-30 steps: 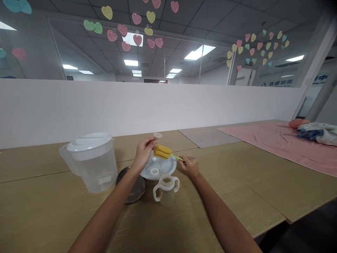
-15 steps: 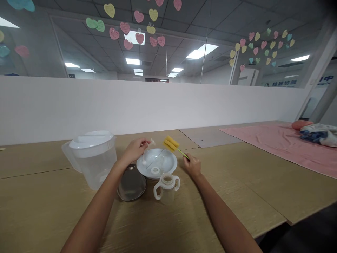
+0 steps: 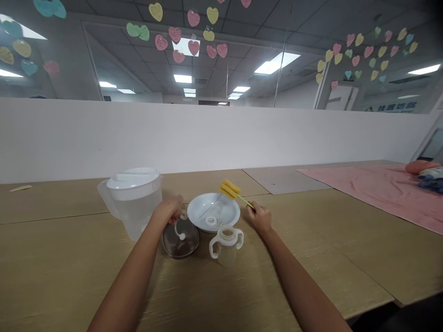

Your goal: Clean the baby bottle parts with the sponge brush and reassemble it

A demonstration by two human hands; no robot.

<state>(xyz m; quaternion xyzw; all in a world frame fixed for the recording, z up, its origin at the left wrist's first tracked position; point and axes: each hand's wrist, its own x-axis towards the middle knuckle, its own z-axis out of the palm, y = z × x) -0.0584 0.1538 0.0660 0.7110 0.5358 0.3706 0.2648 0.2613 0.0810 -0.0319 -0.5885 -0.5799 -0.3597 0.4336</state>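
Note:
My left hand [image 3: 169, 210], blurred at the fingertips, pinches a pale flexible straw [image 3: 182, 236] with a round weighted end. The straw dangles over a dark metal tray [image 3: 173, 244]. In my right hand [image 3: 260, 217] is the thin green handle of a bottle brush with a yellow sponge head [image 3: 230, 189], held at the far right rim of a white bowl [image 3: 226, 216]. A white ring-shaped part [image 3: 211, 222], a thin rod and some clear pieces lie in the bowl. Nearer me stands a clear two-handled cup [image 3: 227, 253] without a lid.
A lidded clear pitcher [image 3: 138, 207] stands left of the tray. At the right lies a pink cloth [image 3: 367, 186] with bundled fabric [image 3: 429, 175] on it. A grey sheet [image 3: 287, 180] lies toward the back. A white wall [image 3: 214, 138] rises behind the table.
My left hand has carried the straw from above the bowl leftward and nearer, over the metal tray. My right hand still holds the bottle brush beside the bowl. The view has turned slightly left.

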